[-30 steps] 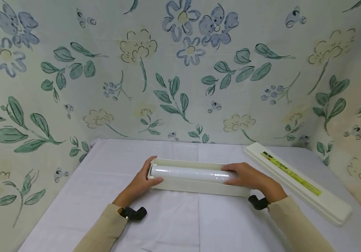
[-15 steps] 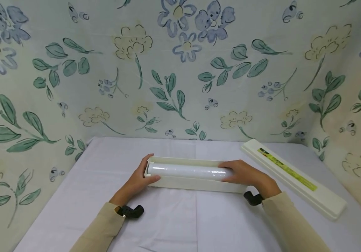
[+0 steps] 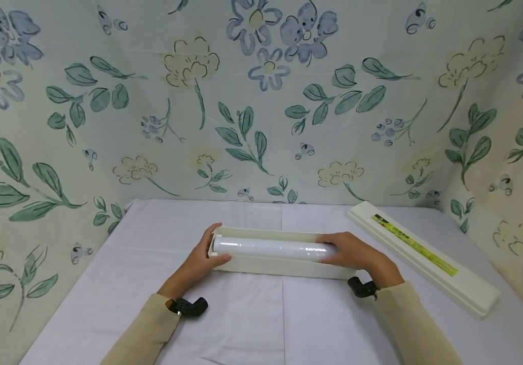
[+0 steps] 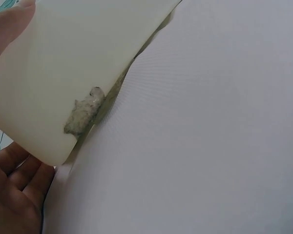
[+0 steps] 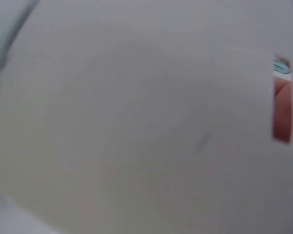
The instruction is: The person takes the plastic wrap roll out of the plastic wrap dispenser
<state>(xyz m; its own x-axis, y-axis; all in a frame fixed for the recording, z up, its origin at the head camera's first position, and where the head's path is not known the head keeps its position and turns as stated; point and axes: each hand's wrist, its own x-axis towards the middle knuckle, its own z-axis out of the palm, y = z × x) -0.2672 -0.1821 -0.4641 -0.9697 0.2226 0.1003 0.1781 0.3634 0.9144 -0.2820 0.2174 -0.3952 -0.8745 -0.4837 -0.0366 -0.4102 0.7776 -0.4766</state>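
On the table in the head view is a long cream plastic box [image 3: 284,265], its top uncovered. Inside lies a shiny roll of plastic wrap [image 3: 266,248]. My left hand [image 3: 199,258] grips the box's left end, thumb on the front wall. My right hand [image 3: 357,254] holds the roll near its right end, with thumb and fingers on either side. In the left wrist view, the box wall [image 4: 73,53] bears a greyish rough patch [image 4: 85,114] by its lower edge. The right wrist view is mostly the blurred box [image 5: 136,122], with a slot showing skin behind it.
A long cream lid [image 3: 418,258] with a yellow-green label lies slantwise on the table at the right. White cloth [image 3: 243,319] covers the table. Floral fabric [image 3: 261,126] hangs behind and at both sides.
The head view has shifted slightly, so everything appears a little further left and up than a second ago. Both hands keep the same holds on the box and the roll.
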